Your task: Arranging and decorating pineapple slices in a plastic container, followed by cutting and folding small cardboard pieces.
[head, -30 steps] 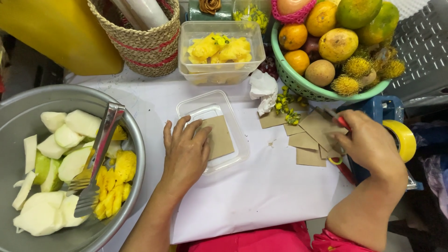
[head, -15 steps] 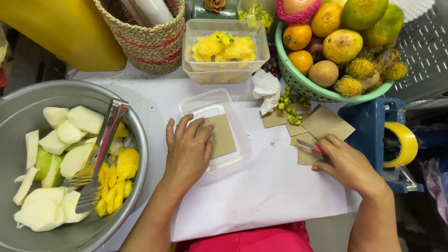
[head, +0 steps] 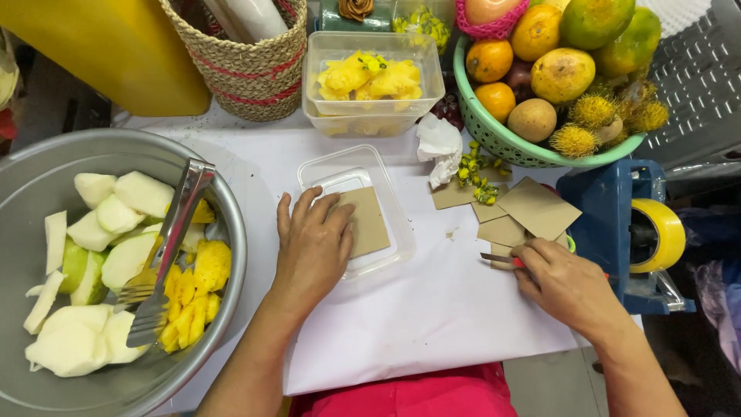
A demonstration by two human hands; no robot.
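Left hand (head: 315, 245): my fingers lie spread, flat on the brown card (head: 365, 222) in the clear tray (head: 328, 164), mid-table.
Right hand (head: 567, 284): I see fingers pinching a small knife (head: 498, 259) beside loose card pieces (head: 536, 207) near the table's right edge.

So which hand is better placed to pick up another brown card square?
Probably the right hand: it rests beside the loose brown card squares, though it grips a small knife. The left hand lies flat in the clear plastic container.

bare forearms, no sleeves, pink garment (head: 417, 398)
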